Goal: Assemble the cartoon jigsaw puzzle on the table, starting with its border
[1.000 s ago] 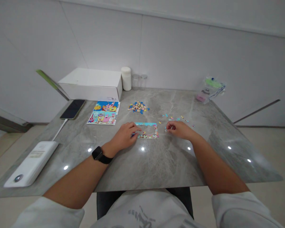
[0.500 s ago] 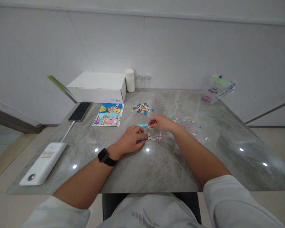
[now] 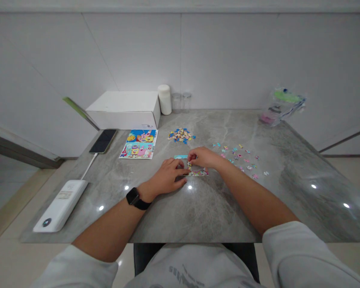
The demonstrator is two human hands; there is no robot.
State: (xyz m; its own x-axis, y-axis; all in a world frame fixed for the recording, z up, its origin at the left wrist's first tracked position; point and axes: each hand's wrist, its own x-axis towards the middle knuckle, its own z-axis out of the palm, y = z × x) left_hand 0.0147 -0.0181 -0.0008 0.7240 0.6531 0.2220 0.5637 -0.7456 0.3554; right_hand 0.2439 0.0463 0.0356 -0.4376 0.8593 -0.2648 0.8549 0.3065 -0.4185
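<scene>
A partly assembled jigsaw puzzle (image 3: 199,173) lies on the grey marbled table, its middle showing a gap. My left hand (image 3: 169,176) rests over its left side, fingers stretched out and touching it. At the puzzle's upper middle, my right hand (image 3: 202,157) pinches a small puzzle piece (image 3: 189,164), partly covered by the fingers. Loose puzzle pieces (image 3: 246,161) are scattered to the right of my right hand. Behind the puzzle sits a heap of puzzle pieces (image 3: 181,135) in blue, yellow and tan.
A cartoon picture sheet (image 3: 139,144) lies left of the heap. Further left are a phone (image 3: 103,141) and a white power bank (image 3: 60,206) joined by cable. A white box (image 3: 123,110), a white bottle (image 3: 165,100), glass jars (image 3: 181,103) and a plastic bag (image 3: 282,107) stand at the back.
My right hand has lowered the piece slightly toward the puzzle's inner edge. My left hand stays on the puzzle. The whole view has shifted a little.
</scene>
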